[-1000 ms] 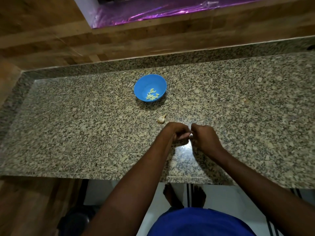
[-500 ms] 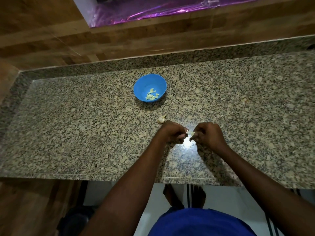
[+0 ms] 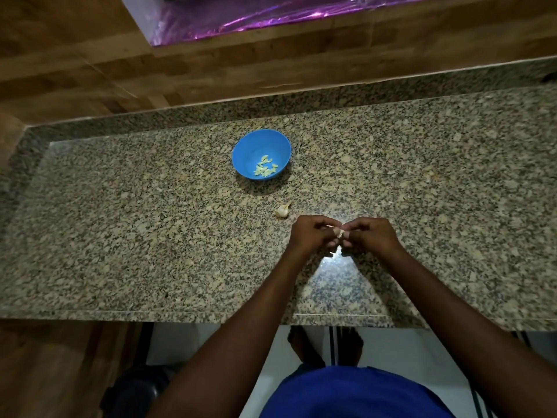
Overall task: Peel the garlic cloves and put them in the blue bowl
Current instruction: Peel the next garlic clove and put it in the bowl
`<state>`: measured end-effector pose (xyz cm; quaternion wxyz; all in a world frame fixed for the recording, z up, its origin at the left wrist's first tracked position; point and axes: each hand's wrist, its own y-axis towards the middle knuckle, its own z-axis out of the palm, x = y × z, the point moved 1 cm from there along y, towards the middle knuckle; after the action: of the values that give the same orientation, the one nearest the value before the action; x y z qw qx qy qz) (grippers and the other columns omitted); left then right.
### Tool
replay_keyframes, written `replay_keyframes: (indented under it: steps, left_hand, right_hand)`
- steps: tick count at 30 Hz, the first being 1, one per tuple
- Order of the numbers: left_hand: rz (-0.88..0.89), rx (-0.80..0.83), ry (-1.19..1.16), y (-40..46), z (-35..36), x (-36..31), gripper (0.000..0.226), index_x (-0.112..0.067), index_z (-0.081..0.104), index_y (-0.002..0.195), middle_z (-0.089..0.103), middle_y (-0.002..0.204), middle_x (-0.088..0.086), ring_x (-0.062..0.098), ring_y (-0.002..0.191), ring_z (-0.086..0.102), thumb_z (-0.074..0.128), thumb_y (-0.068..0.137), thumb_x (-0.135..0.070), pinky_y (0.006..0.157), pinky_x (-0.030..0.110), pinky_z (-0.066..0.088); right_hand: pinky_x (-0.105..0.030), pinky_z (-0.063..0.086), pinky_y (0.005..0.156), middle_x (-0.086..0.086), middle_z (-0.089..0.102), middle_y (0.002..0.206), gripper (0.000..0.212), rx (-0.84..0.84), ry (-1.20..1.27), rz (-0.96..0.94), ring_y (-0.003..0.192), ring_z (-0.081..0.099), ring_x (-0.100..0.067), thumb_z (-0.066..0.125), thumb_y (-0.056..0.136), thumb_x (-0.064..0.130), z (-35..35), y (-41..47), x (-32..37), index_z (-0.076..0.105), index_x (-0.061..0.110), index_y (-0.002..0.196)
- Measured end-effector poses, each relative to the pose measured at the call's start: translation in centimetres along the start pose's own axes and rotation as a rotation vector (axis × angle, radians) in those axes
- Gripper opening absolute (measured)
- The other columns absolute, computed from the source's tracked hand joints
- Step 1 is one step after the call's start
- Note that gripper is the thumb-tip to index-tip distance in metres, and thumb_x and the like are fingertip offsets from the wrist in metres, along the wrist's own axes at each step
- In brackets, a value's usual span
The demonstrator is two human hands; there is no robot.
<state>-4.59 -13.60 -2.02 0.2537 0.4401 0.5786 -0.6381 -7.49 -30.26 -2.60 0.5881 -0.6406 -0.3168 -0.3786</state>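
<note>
Garlic clove (image 3: 340,233) sits pinched between both hands at frame centre, where half a second back the hands were slightly apart; peeling looks underway. Left hand (image 3: 313,235) curls round it, right hand (image 3: 369,236) pinches its end. Above them: a spare clove (image 3: 282,210) on the tabletop (image 3: 120,236), blue bowl (image 3: 261,153).

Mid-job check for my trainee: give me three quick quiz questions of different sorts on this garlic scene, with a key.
1. True or false: the blue bowl already holds peeled garlic pieces.
2. Multiple choice: the loose garlic clove on the countertop lies A) inside the bowl, B) between the bowl and the hands, C) at the counter's left end.
3. Fill in: the left hand and right hand together pinch a small ____.

Key: 1 true; 2 B; 3 garlic clove.
</note>
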Motion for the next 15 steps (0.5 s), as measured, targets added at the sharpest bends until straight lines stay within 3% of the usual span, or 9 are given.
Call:
replay_keyframes:
  steps: [4,7,9,15]
  left_hand:
    - [-0.004,-0.041,-0.077,-0.01,0.15,0.23,0.008,-0.012,0.077,0.085,0.071,0.072,0.017,0.022,0.058,0.066,0.078,0.083,-0.004,0.063,0.042,0.061]
    - [-0.022,-0.069,-0.118,-0.03,0.09,0.39,0.012,-0.013,0.078,0.084,0.072,0.073,0.011,0.018,0.058,0.067,0.077,0.082,-0.001,0.06,0.032,0.06]
    - [-0.039,-0.052,-0.14,-0.14,0.1,0.38,0.012,-0.011,0.078,0.086,0.073,0.072,0.011,0.017,0.06,0.069,0.077,0.082,0.001,0.06,0.029,0.06]
    - [-0.025,-0.017,-0.171,-0.44,0.33,0.14,0.012,-0.003,0.077,0.093,0.074,0.076,0.015,0.017,0.063,0.07,0.077,0.082,0.002,0.062,0.024,0.058]
  right_hand:
    - [-0.047,0.061,0.059,-0.022,0.071,0.072,0.01,0.007,0.114,0.083,0.06,0.07,-0.027,0.071,0.085,-0.006,-0.17,-0.01,0.01,0.07,-0.003,0.094]
    - [-0.033,0.058,0.051,-0.023,0.073,0.078,0.012,0.02,0.166,0.133,0.058,0.071,-0.024,0.074,0.086,0.003,-0.21,0.0,-0.21,0.069,-0.007,0.09]
    - [-0.029,0.057,0.051,-0.025,0.073,0.08,0.021,0.04,0.118,0.124,0.058,0.071,-0.023,0.077,0.085,0.008,-0.09,-0.01,-0.19,0.069,-0.01,0.09]
    - [-0.027,0.054,0.046,-0.021,0.07,0.065,0.014,0.04,-0.035,0.062,0.05,0.068,-0.023,0.07,0.09,0.002,0.08,-0.16,0.71,0.069,-0.011,0.086]
